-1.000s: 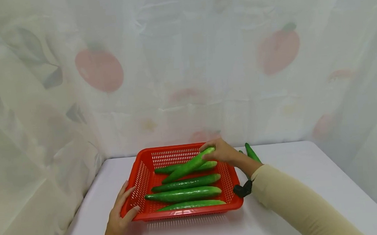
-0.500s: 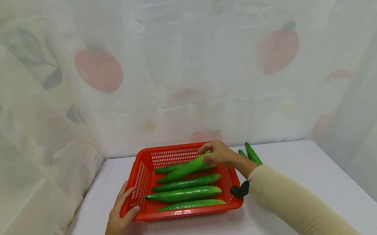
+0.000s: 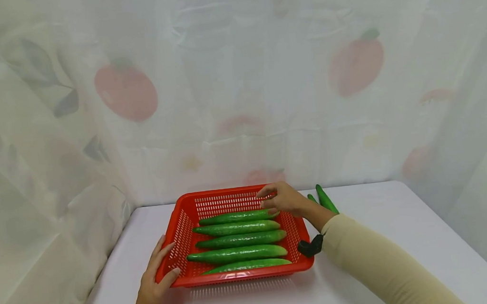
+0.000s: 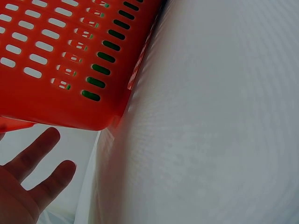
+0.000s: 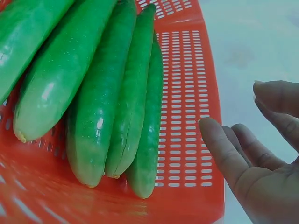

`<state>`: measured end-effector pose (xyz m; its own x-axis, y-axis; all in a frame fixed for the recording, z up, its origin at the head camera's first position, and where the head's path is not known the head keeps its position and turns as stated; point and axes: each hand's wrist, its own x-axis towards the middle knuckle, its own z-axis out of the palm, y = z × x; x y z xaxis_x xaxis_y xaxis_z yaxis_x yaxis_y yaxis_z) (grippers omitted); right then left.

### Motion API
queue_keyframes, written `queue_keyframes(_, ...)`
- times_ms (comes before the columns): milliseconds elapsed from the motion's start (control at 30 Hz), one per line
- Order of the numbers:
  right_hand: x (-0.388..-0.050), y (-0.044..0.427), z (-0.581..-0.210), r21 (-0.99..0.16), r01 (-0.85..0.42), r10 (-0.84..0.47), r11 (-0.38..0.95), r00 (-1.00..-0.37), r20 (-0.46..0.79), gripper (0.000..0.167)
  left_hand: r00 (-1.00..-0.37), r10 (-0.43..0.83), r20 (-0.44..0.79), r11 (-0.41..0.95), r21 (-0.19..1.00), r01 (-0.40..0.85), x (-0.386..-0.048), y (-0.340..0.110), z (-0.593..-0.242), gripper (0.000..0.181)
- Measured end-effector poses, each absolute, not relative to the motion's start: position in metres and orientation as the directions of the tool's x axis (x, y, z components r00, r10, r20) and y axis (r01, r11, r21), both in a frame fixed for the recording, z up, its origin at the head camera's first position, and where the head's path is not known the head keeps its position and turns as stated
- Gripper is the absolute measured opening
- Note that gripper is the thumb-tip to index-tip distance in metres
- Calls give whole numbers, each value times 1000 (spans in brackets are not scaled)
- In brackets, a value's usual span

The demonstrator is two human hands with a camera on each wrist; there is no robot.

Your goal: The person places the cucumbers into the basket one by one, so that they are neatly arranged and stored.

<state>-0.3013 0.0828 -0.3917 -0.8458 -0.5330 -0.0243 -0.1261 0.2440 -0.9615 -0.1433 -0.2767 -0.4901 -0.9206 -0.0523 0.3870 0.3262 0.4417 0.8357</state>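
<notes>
A red slotted basket (image 3: 236, 275) holds several green cucumbers (image 3: 237, 254) lying side by side, their pale ends toward the right. My left hand (image 3: 153, 278) rests at the basket's left rim, thumb on the near corner; in the left wrist view two fingers of that hand (image 4: 37, 172) are spread beside the red wall (image 4: 56, 100). Over the back right part of the basket is my right hand (image 3: 283, 199), holding nothing. The right wrist view shows this hand (image 5: 261, 163) with parted, slightly bent fingers, apart from the cucumbers (image 5: 100, 107).
Two more cucumbers (image 3: 326, 199) lie on the white table (image 3: 377, 218) behind my right forearm, to the right of the basket. A pale curtain (image 3: 239, 100) with fruit prints stands behind the table and along both sides.
The slanted cucumber at my right hand has come down flat among the others, and the hand has let go of it. My left hand stays at the rim.
</notes>
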Motion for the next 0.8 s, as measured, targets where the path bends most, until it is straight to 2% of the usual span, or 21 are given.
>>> queue_keyframes(300,-301,90,-383,-978,-116,-523,172,-853,10,27,-925,-48,376,451,835,316,-144,-277,-489,51)
queue_keyframes(533,-294,102,-376,-990,-100,-500,100,-865,37,36,-921,-50,386,453,831,323,-143,-279,-487,51)
queue_keyframes(800,-276,119,-364,-988,-149,-490,42,-865,110,41,-927,-55,372,450,838,309,-141,-280,-487,51)
